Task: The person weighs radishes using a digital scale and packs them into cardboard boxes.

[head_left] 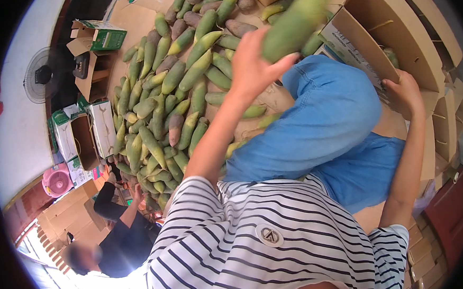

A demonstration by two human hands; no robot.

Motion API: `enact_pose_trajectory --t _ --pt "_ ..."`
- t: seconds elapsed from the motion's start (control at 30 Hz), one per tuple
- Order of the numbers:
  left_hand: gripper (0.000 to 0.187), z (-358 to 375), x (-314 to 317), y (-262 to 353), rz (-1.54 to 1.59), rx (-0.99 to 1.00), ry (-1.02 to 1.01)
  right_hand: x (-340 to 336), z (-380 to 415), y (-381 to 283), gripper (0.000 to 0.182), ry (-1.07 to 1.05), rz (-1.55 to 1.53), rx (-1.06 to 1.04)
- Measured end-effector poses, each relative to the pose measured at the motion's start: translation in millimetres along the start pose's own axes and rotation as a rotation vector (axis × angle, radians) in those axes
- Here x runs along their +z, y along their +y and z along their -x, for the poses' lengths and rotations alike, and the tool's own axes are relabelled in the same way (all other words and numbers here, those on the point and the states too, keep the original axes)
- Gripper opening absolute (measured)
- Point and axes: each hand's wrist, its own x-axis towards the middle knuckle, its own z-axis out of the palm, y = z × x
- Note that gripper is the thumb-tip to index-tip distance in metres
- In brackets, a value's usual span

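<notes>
My left hand (253, 63) is closed around a large green radish (298, 21), which is smeared by motion and raised above the pile, its tip pointing to the upper right. My right hand (406, 94) grips the near edge of an open cardboard box (360, 44), thumb on one side of the wall. At least one green radish (390, 58) shows inside that box. Beyond and left of my left hand spreads a big pile of green radishes (174, 76), some of them coated in brown soil.
Another person (123, 230) in dark clothing works at the pile's lower left. Open cartons (85, 135) stand along the left, near a pink basin (57, 180) and a fan (43, 75). More cardboard boxes (445, 131) line the right. My bent leg (315, 123) lies between pile and box.
</notes>
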Motion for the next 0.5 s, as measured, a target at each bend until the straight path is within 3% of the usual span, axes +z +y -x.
enact_pose_trajectory --t 0.17,0.27,0.37,0.5 --pt "0.058 -74.6 64.3 85.7 0.049 0.486 -0.002 4.1 0.7 2.0 0.033 0.026 -0.020 0.016" --pt "0.051 -79.6 90.8 102.1 -0.003 0.526 -0.091 3.8 -0.8 1.7 0.033 -0.002 0.021 0.073" --pt "0.043 -62.7 89.1 63.5 0.109 0.457 0.006 3.0 1.1 3.3 0.033 0.000 0.035 0.032" --pt "0.038 11.4 54.1 -53.3 -0.187 -0.015 -0.363 2.3 1.1 -0.9 0.033 0.003 -0.003 -0.010"
